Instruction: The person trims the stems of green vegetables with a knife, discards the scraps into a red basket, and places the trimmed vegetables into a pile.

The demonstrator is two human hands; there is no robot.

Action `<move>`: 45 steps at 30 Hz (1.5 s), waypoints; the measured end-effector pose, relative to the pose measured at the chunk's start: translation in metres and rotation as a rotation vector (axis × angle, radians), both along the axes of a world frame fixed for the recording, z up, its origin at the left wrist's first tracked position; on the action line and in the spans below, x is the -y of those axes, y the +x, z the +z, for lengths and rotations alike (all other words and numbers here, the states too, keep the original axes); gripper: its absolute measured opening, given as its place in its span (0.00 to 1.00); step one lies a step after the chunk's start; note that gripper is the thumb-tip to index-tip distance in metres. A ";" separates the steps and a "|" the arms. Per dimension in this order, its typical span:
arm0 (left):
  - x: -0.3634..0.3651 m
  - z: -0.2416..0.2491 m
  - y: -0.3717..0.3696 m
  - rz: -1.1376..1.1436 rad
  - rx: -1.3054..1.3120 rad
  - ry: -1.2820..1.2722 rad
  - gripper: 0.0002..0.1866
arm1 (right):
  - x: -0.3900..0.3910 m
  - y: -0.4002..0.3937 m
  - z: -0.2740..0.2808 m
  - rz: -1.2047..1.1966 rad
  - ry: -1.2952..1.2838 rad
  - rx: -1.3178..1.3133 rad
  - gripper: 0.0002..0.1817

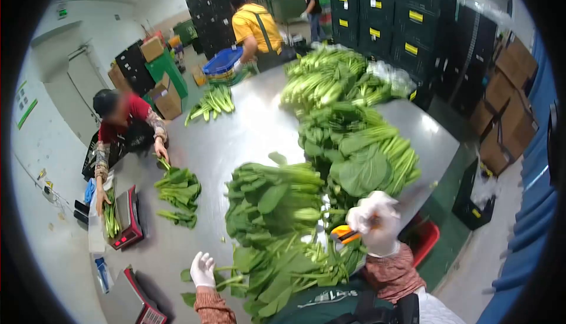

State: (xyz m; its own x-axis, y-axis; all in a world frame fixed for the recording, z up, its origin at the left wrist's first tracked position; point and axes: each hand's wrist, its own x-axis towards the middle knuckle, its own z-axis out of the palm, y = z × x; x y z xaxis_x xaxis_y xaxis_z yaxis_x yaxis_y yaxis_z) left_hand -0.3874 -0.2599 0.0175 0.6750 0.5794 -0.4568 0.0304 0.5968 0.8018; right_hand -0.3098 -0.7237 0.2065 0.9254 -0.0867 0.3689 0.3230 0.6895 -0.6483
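My right hand [376, 225], in a white glove with a brownish stain, is closed around an orange and black utility knife [346, 234] whose blade I cannot make out. My left hand [203, 269], also gloved in white, is held with its fingers apart beside some loose leafy stems at the table's near side. Between the hands lies a spread of loose leafy greens [283, 265]. Just beyond are a large stacked pile of greens [271, 200] and, to its right, another pile of leafy greens [377, 159] with pale stems.
Across the metal table [253, 129], a person in red [127, 115] handles greens by a red-edged scale [127, 218]. A second scale [138, 297] stands at the near left. More greens [324, 73] lie at the far end. Stacked black crates [413, 17] and a red container [425, 241] stand right.
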 end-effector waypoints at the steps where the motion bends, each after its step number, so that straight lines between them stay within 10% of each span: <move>1: 0.007 0.003 0.005 -0.017 0.023 0.025 0.16 | 0.001 0.012 -0.017 -0.018 -0.115 -0.164 0.16; 10: 0.037 0.011 0.014 -0.103 0.046 0.129 0.15 | -0.015 0.028 -0.047 0.317 -0.784 -0.473 0.11; 15: 0.038 0.007 0.008 -0.072 0.010 0.168 0.16 | -0.016 0.034 -0.071 -0.053 -1.417 0.086 0.10; 19: 0.042 0.006 0.006 -0.070 0.022 0.166 0.15 | -0.020 0.027 -0.055 0.119 -1.747 0.061 0.15; 31: 0.051 0.023 0.012 -0.118 0.052 0.181 0.14 | -0.024 0.123 -0.064 -0.235 -1.654 0.021 0.22; 41: 0.076 0.032 0.012 -0.199 0.053 0.281 0.16 | -0.063 0.223 -0.073 0.260 -1.785 -0.115 0.51; 45: 0.078 0.025 0.006 -0.159 0.034 0.245 0.15 | -0.087 0.203 -0.116 0.298 -1.875 0.113 0.42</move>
